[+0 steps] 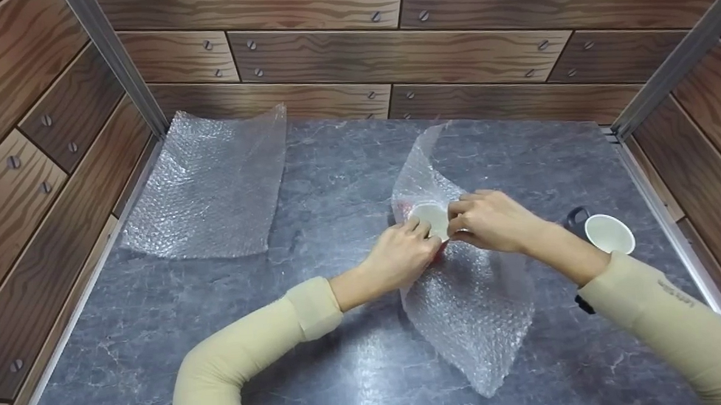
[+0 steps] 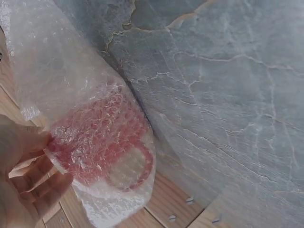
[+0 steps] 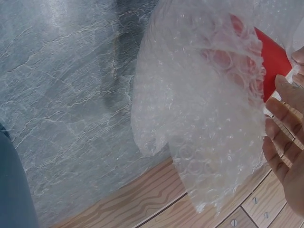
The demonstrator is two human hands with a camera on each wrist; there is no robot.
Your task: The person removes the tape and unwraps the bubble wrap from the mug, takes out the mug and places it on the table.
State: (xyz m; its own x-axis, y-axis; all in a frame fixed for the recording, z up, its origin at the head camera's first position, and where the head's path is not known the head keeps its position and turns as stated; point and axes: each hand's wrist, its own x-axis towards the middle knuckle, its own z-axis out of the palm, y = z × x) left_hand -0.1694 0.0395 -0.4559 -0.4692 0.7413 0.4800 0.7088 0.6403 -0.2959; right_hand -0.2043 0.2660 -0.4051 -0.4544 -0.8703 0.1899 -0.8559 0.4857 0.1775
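Note:
A red mug (image 3: 276, 61) with a white inside (image 1: 429, 216) stands upright on the table, partly wrapped in a sheet of bubble wrap (image 1: 474, 307). Through the plastic its handle (image 2: 148, 166) shows in the left wrist view. My left hand (image 1: 402, 252) grips the near-left side of the mug at its rim, thumb over the wrap. On the right of the rim, my right hand (image 1: 489, 221) pinches the wrap's edge against the mug. One bare strip of red shows between wrap and fingers in the right wrist view. The exact fingertip contact is partly hidden.
Another bubble wrap sheet (image 1: 214, 190) lies flat at the back left of the marbled table (image 1: 329, 173). A dark mug (image 1: 580, 224) with a white inside lies tilted to the right, near the right forearm. Wood-patterned panels (image 1: 329, 51) enclose the back and sides.

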